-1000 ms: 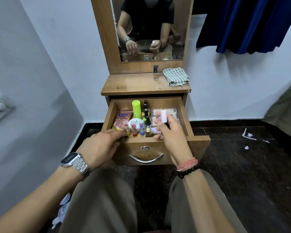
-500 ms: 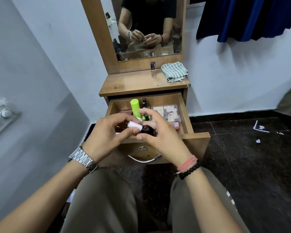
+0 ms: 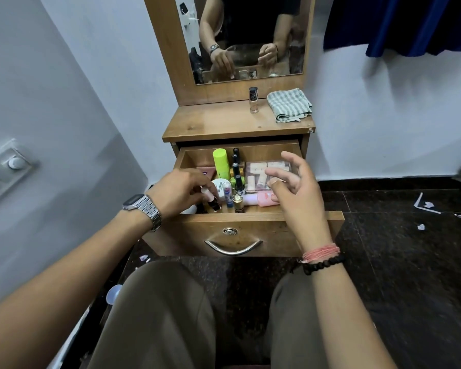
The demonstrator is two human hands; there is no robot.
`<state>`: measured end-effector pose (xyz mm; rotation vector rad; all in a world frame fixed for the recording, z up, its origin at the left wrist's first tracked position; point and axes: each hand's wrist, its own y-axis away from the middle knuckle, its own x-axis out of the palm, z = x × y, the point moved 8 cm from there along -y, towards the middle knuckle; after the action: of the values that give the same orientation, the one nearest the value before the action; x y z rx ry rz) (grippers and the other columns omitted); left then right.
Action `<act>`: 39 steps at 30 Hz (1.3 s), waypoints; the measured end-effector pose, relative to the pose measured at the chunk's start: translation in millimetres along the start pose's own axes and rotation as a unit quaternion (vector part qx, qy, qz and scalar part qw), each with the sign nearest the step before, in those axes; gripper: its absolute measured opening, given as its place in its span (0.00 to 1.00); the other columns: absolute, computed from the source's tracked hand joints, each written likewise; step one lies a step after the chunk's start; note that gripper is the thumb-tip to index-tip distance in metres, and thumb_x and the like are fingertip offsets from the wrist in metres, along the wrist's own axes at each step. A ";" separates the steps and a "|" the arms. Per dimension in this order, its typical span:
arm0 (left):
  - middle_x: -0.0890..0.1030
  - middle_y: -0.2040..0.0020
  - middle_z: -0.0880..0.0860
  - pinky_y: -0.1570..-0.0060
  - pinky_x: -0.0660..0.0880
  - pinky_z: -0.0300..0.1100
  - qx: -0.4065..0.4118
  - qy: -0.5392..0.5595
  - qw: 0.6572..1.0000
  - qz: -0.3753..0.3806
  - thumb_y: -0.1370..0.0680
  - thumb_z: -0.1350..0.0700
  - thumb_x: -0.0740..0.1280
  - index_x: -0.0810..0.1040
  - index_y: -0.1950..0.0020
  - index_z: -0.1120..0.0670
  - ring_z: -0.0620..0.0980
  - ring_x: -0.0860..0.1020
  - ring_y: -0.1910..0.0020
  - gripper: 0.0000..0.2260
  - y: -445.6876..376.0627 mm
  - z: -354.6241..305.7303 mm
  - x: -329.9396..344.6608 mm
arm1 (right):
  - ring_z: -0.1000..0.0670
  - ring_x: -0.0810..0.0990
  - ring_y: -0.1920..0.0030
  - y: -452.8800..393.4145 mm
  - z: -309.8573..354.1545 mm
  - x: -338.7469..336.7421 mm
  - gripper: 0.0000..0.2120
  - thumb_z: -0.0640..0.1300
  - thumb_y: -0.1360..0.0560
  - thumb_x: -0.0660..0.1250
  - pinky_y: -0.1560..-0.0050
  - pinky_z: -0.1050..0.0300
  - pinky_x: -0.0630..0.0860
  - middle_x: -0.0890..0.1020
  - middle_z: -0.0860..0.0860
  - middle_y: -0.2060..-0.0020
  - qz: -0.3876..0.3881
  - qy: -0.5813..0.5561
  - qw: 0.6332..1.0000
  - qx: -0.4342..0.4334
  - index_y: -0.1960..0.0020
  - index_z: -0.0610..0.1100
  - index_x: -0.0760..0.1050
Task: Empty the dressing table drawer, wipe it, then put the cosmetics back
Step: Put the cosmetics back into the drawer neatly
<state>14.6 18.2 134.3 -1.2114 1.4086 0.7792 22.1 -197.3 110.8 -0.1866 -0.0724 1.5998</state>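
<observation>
The drawer (image 3: 250, 222) is pulled out at 12 o'clock from the knees, and it is full of cosmetics, so I judge the emptying is only at its beginning or the putting back is near its end; the frame alone does not decide this. The left hand (image 3: 180, 191) is closed around a small vial (image 3: 210, 199) with a pale cap, at the front left corner of the drawer. The right hand (image 3: 296, 190) is open with loose fingers and holds nothing; it hovers over the front right part. To do this step well, I think the vial should travel upright and clear of the standing bottles just beside it at 3 o'clock, because they are packed close and one touch may tip several. The free hand could steady them. Counting from near to far: one gold-capped bottle (image 3: 238, 203) at the front, one blue stick (image 3: 227, 194), one white round jar (image 3: 220, 186), one pink tube (image 3: 266, 198), one clear box (image 3: 266, 173) with pale pieces inside, one green tube (image 3: 221, 162), and about four black-capped bottles (image 3: 236, 166) in a row, though this count is uncertain. On the tabletop further at 12 o'clock stand one glass bottle (image 3: 253, 101) and one folded cloth (image 3: 289, 105), well apart from both hands. Behind them is one mirror (image 3: 250, 35).
</observation>
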 end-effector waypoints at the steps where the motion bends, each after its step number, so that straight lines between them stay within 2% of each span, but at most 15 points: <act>1: 0.83 0.53 0.47 0.58 0.77 0.47 -0.001 -0.001 1.000 0.010 0.28 0.53 0.74 0.84 0.51 0.47 0.47 0.79 0.55 0.07 -2.6 0.5 2.2 | 0.54 0.81 0.51 -0.3 -0.1 0.5 0.21 0.39 0.23 0.63 0.49 0.45 0.80 0.84 0.61 0.50 0.002 0.005 1.000 0.000 0.37 0.61 0.67; 6: 0.84 0.52 0.50 0.56 0.76 0.45 -0.004 -0.035 0.998 0.048 0.27 0.54 0.73 0.84 0.50 0.49 0.50 0.80 0.54 0.07 -13.4 3.8 15.2 | 0.52 0.82 0.52 -3.6 -2.6 1.1 0.21 0.38 0.24 0.64 0.49 0.42 0.80 0.84 0.59 0.51 0.003 0.002 1.000 0.007 0.39 0.61 0.69; 9: 0.83 0.53 0.50 0.56 0.77 0.48 -0.003 -0.042 0.997 0.066 0.27 0.52 0.73 0.83 0.51 0.48 0.51 0.80 0.54 0.07 -17.2 4.2 21.9 | 0.53 0.81 0.50 -4.3 -2.9 1.4 0.21 0.39 0.24 0.64 0.49 0.40 0.79 0.84 0.59 0.51 0.003 0.004 1.000 0.008 0.42 0.63 0.69; 16: 0.84 0.54 0.48 0.55 0.77 0.48 0.010 -0.037 0.997 0.069 0.27 0.57 0.72 0.83 0.52 0.48 0.49 0.80 0.55 0.07 -20.7 2.9 23.5 | 0.56 0.82 0.50 -4.2 -3.3 2.4 0.20 0.38 0.24 0.64 0.47 0.42 0.79 0.84 0.58 0.51 0.007 -0.001 1.000 0.010 0.43 0.63 0.70; 22: 0.83 0.53 0.47 0.55 0.77 0.50 0.023 -0.041 0.995 0.090 0.27 0.56 0.71 0.83 0.50 0.46 0.50 0.80 0.54 0.08 -20.3 4.4 30.6 | 0.56 0.82 0.50 -3.5 -4.1 3.1 0.20 0.39 0.24 0.65 0.47 0.44 0.80 0.84 0.58 0.51 0.007 -0.003 1.000 0.016 0.41 0.61 0.70; 26: 0.83 0.51 0.44 0.53 0.76 0.44 0.069 0.001 0.991 0.113 0.26 0.58 0.70 0.82 0.46 0.45 0.45 0.79 0.52 0.11 -18.3 -5.5 33.0 | 0.56 0.82 0.50 -2.6 -3.6 3.2 0.19 0.39 0.24 0.65 0.46 0.45 0.80 0.84 0.58 0.51 0.010 -0.003 1.000 0.016 0.40 0.60 0.70; 29: 0.83 0.49 0.45 0.49 0.75 0.39 0.103 0.020 0.977 0.183 0.25 0.61 0.70 0.83 0.46 0.48 0.41 0.78 0.52 0.11 -19.7 -15.1 44.3 | 0.56 0.82 0.50 -2.1 -2.0 3.5 0.20 0.39 0.24 0.65 0.46 0.45 0.79 0.84 0.60 0.51 0.013 0.006 1.000 0.015 0.41 0.62 0.70; 32: 0.83 0.48 0.43 0.48 0.76 0.42 0.129 -0.020 0.963 0.236 0.24 0.60 0.68 0.83 0.45 0.47 0.41 0.80 0.50 0.11 -24.7 -19.0 55.6 | 0.56 0.81 0.49 -1.9 -1.9 3.7 0.20 0.39 0.24 0.65 0.46 0.46 0.79 0.83 0.61 0.50 0.017 0.012 1.000 0.016 0.42 0.62 0.70; 36: 0.81 0.42 0.47 0.45 0.75 0.43 0.168 -0.129 0.931 0.297 0.22 0.58 0.62 0.79 0.40 0.46 0.48 0.78 0.43 0.13 -29.7 -21.5 73.2 | 0.57 0.81 0.49 -3.1 -3.5 2.9 0.19 0.40 0.24 0.65 0.44 0.47 0.79 0.83 0.61 0.50 0.021 0.016 1.000 0.016 0.40 0.61 0.70; 39: 0.81 0.42 0.50 0.47 0.76 0.45 0.188 -0.177 0.916 0.305 0.22 0.58 0.61 0.77 0.38 0.46 0.52 0.79 0.45 0.14 -36.0 -27.9 77.2 | 0.57 0.81 0.49 -5.3 -4.6 3.7 0.19 0.40 0.25 0.65 0.44 0.46 0.78 0.83 0.61 0.50 0.023 0.021 0.999 0.012 0.40 0.60 0.71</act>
<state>47.2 -36.9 71.6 -0.2954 1.5449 1.0280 28.0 -193.7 106.9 -0.2035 -0.0170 1.6412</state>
